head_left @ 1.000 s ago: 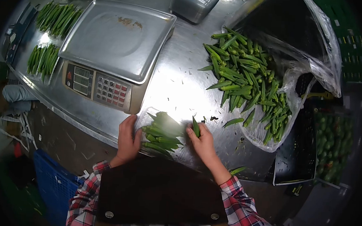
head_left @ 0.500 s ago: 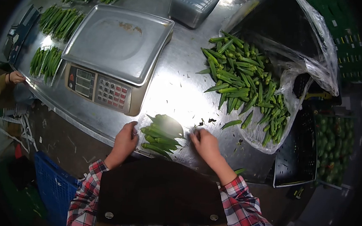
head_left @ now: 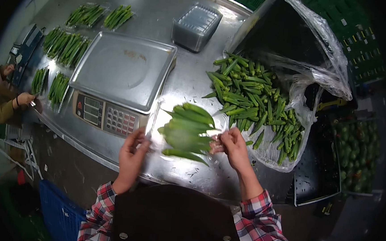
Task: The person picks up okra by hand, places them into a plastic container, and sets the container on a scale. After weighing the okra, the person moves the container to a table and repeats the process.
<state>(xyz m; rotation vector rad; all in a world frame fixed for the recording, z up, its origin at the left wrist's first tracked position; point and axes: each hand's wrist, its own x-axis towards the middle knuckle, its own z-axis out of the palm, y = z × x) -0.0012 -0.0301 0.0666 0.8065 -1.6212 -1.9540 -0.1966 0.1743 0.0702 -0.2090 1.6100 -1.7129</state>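
A: What was the person working on?

B: A steel table (head_left: 187, 71), shiny and lit hard from above, in a dim packing room. The near edge ran just in front of a checked shirt and a dark apron.

A: And the hands?

B: Both held a tray of okra (head_left: 187, 131) lifted over the near edge, between the scale (head_left: 122, 68) and the loose okra pile (head_left: 252, 100). The left hand (head_left: 131, 158) had its fingers curled round the tray's left rim. The right hand (head_left: 235, 146) pinched the right rim, fingertips pressed together. The tray was blurred.

A: What else lay about?

B: The pile sat on a plastic bag (head_left: 326, 67) at the right edge. A stack of empty trays (head_left: 196, 26) stood towards the far edge, and filled trays (head_left: 66, 46) lay in rows at the far left corner. A co-worker's hand (head_left: 24, 99) reached in at the left edge. A blue crate (head_left: 59, 209) stood below the table, a black crate (head_left: 319, 165) beyond the right edge, and green fruit (head_left: 356, 154) past that.

A: Anything blocking the hands?

B: The scale stood just beside the tray's left.

A: Any writing?

B: The scale's keys and display were too small to read.
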